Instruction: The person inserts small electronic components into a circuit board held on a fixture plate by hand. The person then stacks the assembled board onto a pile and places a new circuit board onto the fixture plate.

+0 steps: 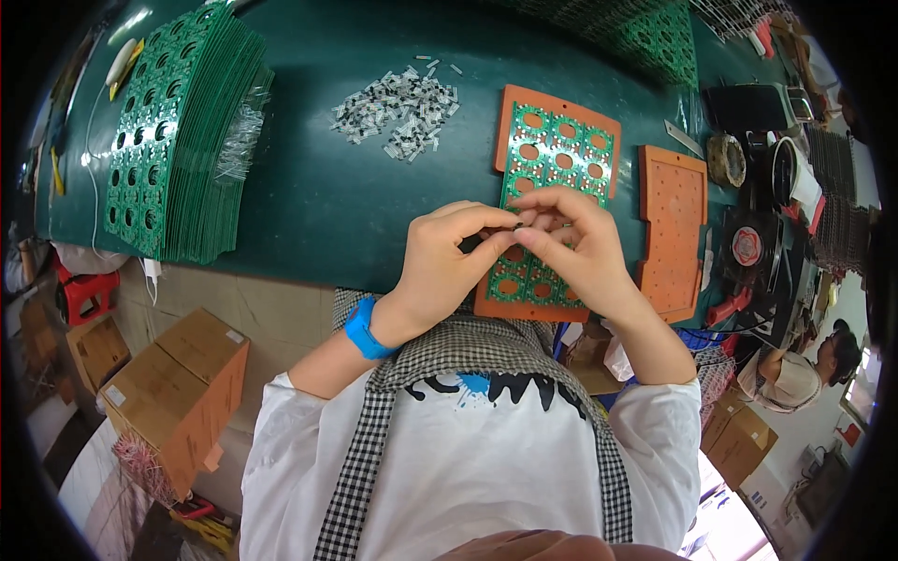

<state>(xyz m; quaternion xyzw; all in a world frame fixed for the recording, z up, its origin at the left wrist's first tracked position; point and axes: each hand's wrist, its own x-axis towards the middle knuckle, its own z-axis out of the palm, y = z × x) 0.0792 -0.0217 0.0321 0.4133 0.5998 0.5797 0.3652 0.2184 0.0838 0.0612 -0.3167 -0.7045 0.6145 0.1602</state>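
My left hand (pixel 447 251), with a blue wristband (pixel 365 329) at its wrist, pinches a small dark part (pixel 518 225) between thumb and forefinger. My right hand (pixel 582 251) meets it there, its thumb and fingertips closed on the same part. The part is too small to name exactly. Both hands are over a green circuit board panel (pixel 582 152) with rows of oval cutouts, partly hidden by my fingers. That panel lies in an orange fixture plate (pixel 613 140). Left of it, a loose pile of small clear and black parts (pixel 398 110) lies on the green tabletop (pixel 309 196).
A tall stack of green circuit boards (pixel 187 140) stands at the left, and more boards (pixel 659 42) at the far right. A second orange plate (pixel 672 229) lies right of my hands, near a tape roll (pixel 746 247). Cardboard boxes (pixel 178 374) stand on the floor; another person (pixel 790 374) is at right.
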